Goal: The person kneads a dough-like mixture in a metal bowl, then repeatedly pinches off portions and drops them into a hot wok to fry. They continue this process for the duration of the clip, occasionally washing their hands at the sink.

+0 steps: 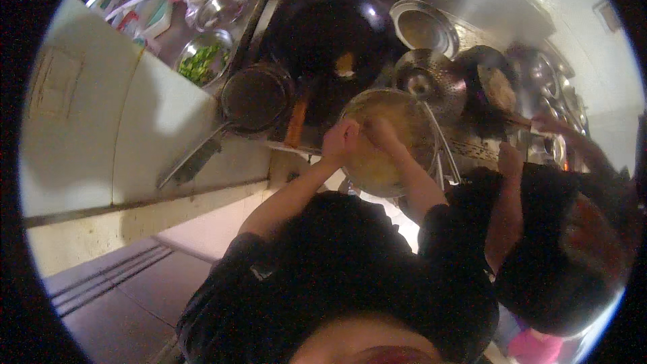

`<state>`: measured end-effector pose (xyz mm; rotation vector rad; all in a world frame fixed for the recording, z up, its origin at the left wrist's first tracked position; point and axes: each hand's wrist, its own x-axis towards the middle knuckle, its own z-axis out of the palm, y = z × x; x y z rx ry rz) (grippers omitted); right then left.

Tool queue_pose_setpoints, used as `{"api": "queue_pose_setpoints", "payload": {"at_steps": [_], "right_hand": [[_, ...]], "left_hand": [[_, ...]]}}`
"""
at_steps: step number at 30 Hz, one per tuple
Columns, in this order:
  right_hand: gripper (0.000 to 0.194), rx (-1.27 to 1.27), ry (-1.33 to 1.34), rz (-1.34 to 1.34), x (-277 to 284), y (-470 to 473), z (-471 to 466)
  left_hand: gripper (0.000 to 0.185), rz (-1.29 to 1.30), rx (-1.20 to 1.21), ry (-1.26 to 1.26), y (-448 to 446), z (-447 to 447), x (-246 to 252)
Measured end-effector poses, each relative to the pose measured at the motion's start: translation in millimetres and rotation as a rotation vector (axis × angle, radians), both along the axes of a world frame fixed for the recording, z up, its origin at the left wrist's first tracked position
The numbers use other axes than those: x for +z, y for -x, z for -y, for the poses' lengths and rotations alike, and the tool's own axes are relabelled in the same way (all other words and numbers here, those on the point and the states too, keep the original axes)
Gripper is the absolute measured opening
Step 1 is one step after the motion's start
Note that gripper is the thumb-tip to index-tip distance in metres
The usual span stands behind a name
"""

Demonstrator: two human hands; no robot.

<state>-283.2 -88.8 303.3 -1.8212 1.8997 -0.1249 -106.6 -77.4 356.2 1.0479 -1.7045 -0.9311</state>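
A wide round container with cloudy yellowish-brown contents is in front of my body. Thin metal bars, apparently its handle, stick out at its right side. At the left rim is my left hand, its fingers curled over the edge. My right hand reaches inside, over the contents. It is blurred, and its fingertips are hidden, so whether it holds anything does not show. Behind the container is a large dark wok, with a small pale patch in it.
Left of the wok stand a long-handled round pan and a brown wooden handle. A bowl of chopped greens is farther left. At right are a pot, a perforated strainer and another wok, near a co-worker's hands.
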Motion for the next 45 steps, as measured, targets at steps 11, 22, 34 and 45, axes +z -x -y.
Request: {"api": "queue_pose_setpoints", "payload": {"at_steps": [11, 22, 34, 45], "right_hand": [[0.022, 0.024, 0.429, 0.04, 6, 7, 0], [0.024, 0.058, -0.032, 0.314, 110, 11, -44], [0.017, 0.182, 0.171, 0.47, 198, 25, -20], [0.012, 0.151, 0.198, 0.38, 217, 9, 84]], "left_hand": [[0.014, -0.528, -0.092, -0.381, -7, 7, -7], [0.064, 0.165, -0.552, -0.055, -12, 20, 29], [0.034, 0.289, -0.659, -0.416, 7, 31, 87], [0.024, 0.405, -0.597, 0.086, -10, -1, 4]]}}
